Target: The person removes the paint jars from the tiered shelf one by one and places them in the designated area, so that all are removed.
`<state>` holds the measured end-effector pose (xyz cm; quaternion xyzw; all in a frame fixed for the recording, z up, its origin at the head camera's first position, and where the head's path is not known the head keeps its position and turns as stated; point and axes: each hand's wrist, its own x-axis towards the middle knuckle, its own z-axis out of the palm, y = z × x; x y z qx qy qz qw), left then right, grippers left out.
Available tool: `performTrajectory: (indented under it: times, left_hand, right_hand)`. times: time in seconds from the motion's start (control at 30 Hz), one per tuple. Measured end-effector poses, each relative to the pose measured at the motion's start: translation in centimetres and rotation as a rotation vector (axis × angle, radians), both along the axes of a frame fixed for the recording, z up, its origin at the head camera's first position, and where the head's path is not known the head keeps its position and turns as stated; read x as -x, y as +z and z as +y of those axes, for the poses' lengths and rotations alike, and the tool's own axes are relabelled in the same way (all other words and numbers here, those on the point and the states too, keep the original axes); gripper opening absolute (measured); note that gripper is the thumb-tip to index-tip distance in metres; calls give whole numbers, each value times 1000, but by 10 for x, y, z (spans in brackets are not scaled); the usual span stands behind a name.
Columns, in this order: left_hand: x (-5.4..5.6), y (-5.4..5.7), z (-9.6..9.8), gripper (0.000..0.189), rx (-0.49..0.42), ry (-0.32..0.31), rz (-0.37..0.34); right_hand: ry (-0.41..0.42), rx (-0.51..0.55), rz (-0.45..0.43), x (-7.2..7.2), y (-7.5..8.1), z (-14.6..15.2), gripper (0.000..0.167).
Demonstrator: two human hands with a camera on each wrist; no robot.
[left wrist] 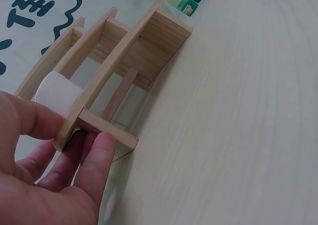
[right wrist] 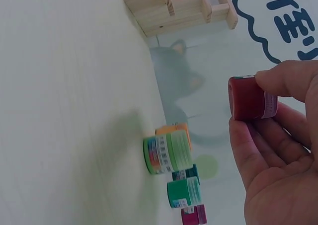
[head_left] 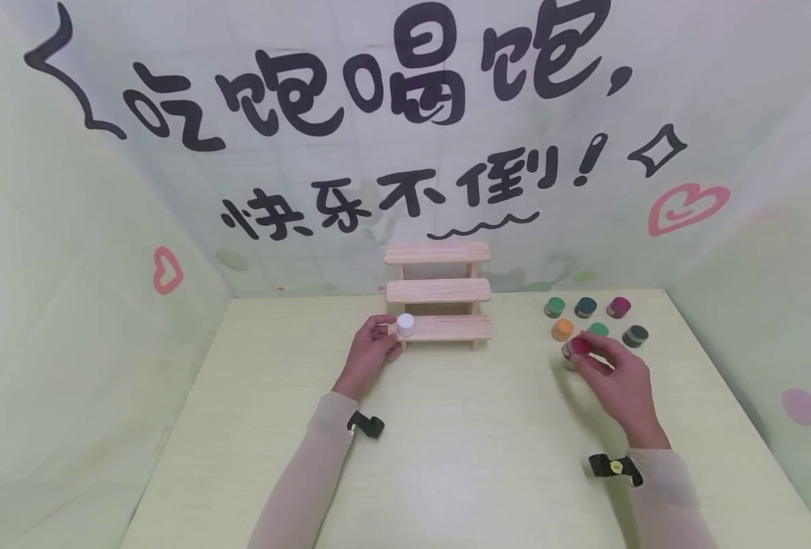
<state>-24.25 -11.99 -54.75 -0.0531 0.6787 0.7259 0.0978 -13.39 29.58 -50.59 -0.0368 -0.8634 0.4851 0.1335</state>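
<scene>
A small three-tier wooden step rack (head_left: pixel 439 290) stands against the back wall. My left hand (head_left: pixel 371 354) grips the left end of its lowest step, the thumb at the step's end and the other fingers curled below, as the left wrist view shows. Beside that thumb, a white-lidded jar (head_left: pixel 406 325) sits on the same step. Over at the right, my right hand (head_left: pixel 621 385) pinches a small red paint jar (right wrist: pixel 248 98) between thumb and fingers, held up off the table in the right wrist view.
Several small paint jars stand in two rows at the back right: an orange one (head_left: pixel 563 329), a dark teal one (head_left: pixel 585 307), a magenta one (head_left: pixel 619 307), green ones (head_left: pixel 555 307) and a dark one (head_left: pixel 635 336). Printed cloth walls (head_left: pixel 350 267) enclose the pale table (head_left: pixel 446 442).
</scene>
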Motion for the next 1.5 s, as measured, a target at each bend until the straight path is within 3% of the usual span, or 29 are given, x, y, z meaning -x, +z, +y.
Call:
performTrajectory:
  times: [0.23,0.67,0.87,1.0,1.2,1.5]
  left_hand:
    - [-1,-2,-2,38,3,10,9]
    - [-4,-4,3,39,0,1,22]
    - [-7,-7,5,37,0,18,28]
    - [-10,-7,8,38,-2,25,29]
    - [-6,-2,6,38,6,23,18]
    - [-1,0,3,37,-4,3,-5]
  right_hand:
    - [-22,-23,56,-5,0,16,43]
    - [-55,-73,38,-9,-8,55,47]
    - [-41,-52,-8,-6,-18,74,54]
    - [-26,-96,-45,-3,-23,83,55]
    - [-14,-202,-172,0,-24,84,59]
    - [17,-209,-259,4,-25,83,61]
